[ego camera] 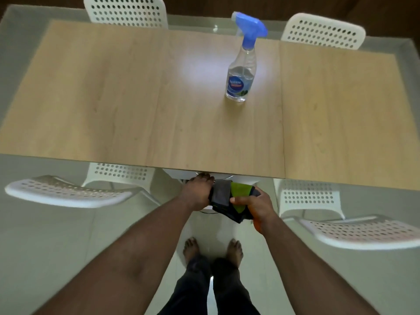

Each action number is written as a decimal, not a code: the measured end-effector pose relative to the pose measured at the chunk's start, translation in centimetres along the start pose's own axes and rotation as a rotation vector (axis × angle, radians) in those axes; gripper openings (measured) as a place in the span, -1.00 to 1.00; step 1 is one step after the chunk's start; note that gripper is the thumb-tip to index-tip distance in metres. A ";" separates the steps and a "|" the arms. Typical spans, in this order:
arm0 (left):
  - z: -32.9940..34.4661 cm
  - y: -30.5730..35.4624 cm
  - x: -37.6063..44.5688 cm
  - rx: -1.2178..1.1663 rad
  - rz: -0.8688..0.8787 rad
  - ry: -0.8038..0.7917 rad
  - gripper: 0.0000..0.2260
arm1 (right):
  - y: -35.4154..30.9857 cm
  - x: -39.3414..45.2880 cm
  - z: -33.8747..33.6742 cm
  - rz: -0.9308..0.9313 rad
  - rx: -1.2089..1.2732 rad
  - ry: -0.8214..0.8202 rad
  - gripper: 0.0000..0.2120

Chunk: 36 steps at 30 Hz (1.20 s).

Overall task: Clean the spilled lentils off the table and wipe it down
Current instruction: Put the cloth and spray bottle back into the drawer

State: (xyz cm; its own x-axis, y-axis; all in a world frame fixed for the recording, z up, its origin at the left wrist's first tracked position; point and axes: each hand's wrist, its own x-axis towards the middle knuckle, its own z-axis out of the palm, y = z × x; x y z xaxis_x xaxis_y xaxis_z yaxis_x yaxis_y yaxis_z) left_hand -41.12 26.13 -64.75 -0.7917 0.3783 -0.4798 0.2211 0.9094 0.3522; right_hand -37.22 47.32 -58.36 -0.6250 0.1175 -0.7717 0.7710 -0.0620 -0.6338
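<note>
Just below the near edge of the wooden table (pixel 141 98) I hold a folded cloth (pixel 223 197), dark grey with a green patch. My left hand (pixel 197 192) grips its left end with curled fingers. My right hand (pixel 254 203) grips its right end, thumb lying over the top. Something orange shows under my right palm; I cannot tell what it is. A clear spray bottle (pixel 241 76) with a blue trigger head stands upright on the table, right of centre. No lentils show on the tabletop.
Two white perforated chairs (pixel 127 12) (pixel 322 30) stand at the far side. Two more (pixel 68 192) (pixel 363 230) flank me on the near side. A white round object (pixel 241 178) sits under the table edge behind my hands. My bare feet stand on pale tiles.
</note>
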 end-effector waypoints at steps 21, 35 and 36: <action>3.0 5.3 -6.7 -0.165 -0.260 0.184 -0.72 | 0.1 -0.2 -3.7 -0.037 -0.008 -0.055 -0.54; 2.1 2.7 -7.7 -0.428 -0.401 0.134 -0.18 | 0.8 4.8 -0.7 0.049 -0.122 -0.023 -0.58; 2.7 2.7 -7.5 -0.433 -0.397 0.121 -0.13 | 1.7 5.5 -0.7 0.073 -0.130 -0.019 -0.61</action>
State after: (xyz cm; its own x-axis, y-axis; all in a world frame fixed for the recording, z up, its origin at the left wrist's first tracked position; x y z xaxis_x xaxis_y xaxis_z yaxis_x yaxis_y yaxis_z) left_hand -33.07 26.20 -62.36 -0.8311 -0.0214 -0.5557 -0.3369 0.8144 0.4725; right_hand -39.23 48.53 -63.62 -0.5680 0.0986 -0.8171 0.8230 0.0596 -0.5649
